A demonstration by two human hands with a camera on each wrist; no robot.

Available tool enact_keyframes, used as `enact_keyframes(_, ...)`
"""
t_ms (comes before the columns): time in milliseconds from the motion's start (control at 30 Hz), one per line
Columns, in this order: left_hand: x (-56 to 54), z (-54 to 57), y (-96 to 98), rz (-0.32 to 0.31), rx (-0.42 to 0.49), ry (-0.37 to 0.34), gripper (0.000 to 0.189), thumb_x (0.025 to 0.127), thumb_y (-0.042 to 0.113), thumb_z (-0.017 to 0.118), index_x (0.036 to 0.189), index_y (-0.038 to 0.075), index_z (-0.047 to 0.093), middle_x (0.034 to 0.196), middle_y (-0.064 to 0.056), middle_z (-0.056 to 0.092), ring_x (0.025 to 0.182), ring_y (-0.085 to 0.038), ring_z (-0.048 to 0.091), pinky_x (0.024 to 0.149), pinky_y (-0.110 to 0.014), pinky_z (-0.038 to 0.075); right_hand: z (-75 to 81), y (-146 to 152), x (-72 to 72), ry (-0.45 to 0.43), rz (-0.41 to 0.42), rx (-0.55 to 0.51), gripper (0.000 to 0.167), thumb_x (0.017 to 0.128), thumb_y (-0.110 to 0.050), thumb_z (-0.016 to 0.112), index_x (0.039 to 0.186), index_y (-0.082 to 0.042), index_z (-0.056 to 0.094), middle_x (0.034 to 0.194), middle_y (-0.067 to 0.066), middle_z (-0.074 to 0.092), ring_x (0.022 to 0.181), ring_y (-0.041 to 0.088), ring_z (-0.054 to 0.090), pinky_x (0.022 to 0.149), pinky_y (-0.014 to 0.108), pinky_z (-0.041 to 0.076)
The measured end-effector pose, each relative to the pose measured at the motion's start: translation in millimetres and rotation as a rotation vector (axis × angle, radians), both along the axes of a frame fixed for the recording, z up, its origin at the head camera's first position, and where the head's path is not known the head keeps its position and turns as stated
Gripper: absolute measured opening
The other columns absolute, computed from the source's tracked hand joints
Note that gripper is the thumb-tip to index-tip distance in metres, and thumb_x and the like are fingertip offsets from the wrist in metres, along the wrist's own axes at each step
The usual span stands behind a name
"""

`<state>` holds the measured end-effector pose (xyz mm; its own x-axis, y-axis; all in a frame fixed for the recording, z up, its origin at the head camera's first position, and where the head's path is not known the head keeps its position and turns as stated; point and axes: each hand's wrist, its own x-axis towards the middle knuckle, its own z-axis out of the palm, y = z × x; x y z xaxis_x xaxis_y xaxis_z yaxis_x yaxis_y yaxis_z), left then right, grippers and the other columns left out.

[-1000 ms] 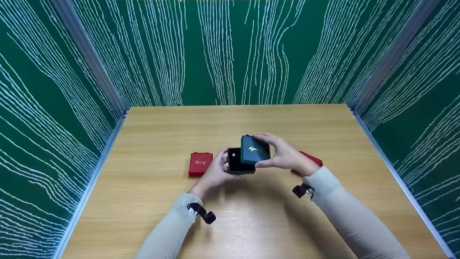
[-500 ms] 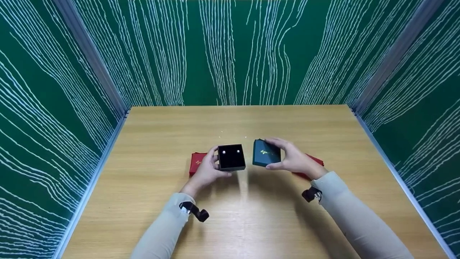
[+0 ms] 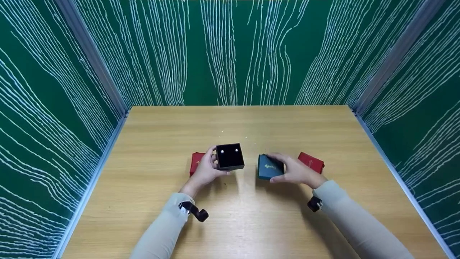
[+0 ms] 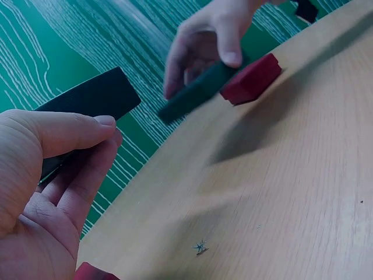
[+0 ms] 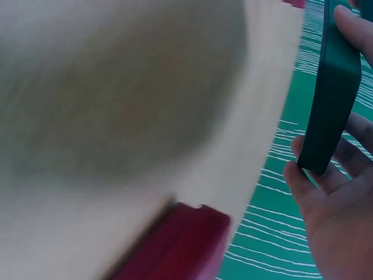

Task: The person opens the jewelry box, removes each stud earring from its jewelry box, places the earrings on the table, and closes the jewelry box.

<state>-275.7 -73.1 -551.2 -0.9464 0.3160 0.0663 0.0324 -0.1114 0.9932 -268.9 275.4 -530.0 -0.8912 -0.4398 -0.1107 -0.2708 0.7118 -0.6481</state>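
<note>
Left of the green box lid (image 3: 269,167), which the right hand (image 3: 296,169) pinched by opposite edges, the left hand (image 3: 207,169) gripped the black jewellery-box base (image 3: 230,161), seemingly light, stiff, best held by its walls, its pearl-like studs (image 3: 222,151) probably delicate.

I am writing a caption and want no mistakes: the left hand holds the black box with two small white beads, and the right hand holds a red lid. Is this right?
Not the colour: the lid in the right hand is dark green, as the head view shows. The left hand does hold the black box with two small white beads.
</note>
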Motion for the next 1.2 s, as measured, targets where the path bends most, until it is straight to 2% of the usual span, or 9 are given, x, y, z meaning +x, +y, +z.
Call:
enact_keyframes(133,-0.2,-0.6,-0.1,0.009,-0.004,0.001,0.103,0.071,-0.032,0.077,0.16,-0.004,0.032,0.139,-0.031,0.065,0.112,-0.035,0.074,0.088,-0.038,0.069,-11.8,2,3.8,0.032,0.026,0.048,0.093,0.086,-0.036,0.092,0.165,-0.014,0.047,0.166,0.018,0.05,0.148,0.044,0.05,0.122,0.068,0.044)
enact_keyframes(400,-0.4,1.8,0.6,0.002,-0.005,-0.009,0.104,0.073,-0.032,0.076,0.162,-0.003,0.031,0.144,-0.032,0.063,0.115,-0.035,0.074,0.089,-0.037,0.069,-27.0,4,6.7,0.041,0.061,0.061,0.091,0.085,-0.036,0.093,0.162,-0.014,0.05,0.161,0.014,0.054,0.145,0.038,0.052,0.122,0.065,0.045)
enact_keyframes(733,-2.2,-1.6,1.2,-0.021,0.028,0.025,0.101,0.071,-0.03,0.078,0.158,-0.004,0.033,0.139,-0.028,0.066,0.107,-0.027,0.077,0.089,-0.034,0.068,-37.9,6,7.4,0.06,0.08,0.08,0.092,0.083,-0.038,0.094,0.16,-0.013,0.052,0.157,0.012,0.057,0.14,0.035,0.055,0.122,0.061,0.046)
enact_keyframes(933,-1.3,1.8,2.6,-0.017,-0.012,-0.001,0.103,0.073,-0.03,0.078,0.161,-0.002,0.031,0.144,-0.031,0.064,0.11,-0.03,0.076,0.091,-0.036,0.068,-42.8,8,7.7,0.049,0.08,0.076,0.092,0.083,-0.038,0.094,0.161,-0.011,0.051,0.159,0.014,0.057,0.144,0.038,0.053,0.125,0.063,0.044)
enact_keyframes(1200,-1.2,0.4,2.4,-0.019,-0.017,-0.01,0.104,0.074,-0.03,0.077,0.163,0.0,0.031,0.147,-0.031,0.061,0.116,-0.036,0.074,0.091,-0.039,0.068,-44.9,9,7.7,0.057,0.088,0.086,0.091,0.084,-0.034,0.094,0.159,-0.005,0.052,0.159,0.018,0.057,0.147,0.041,0.053,0.126,0.063,0.041)
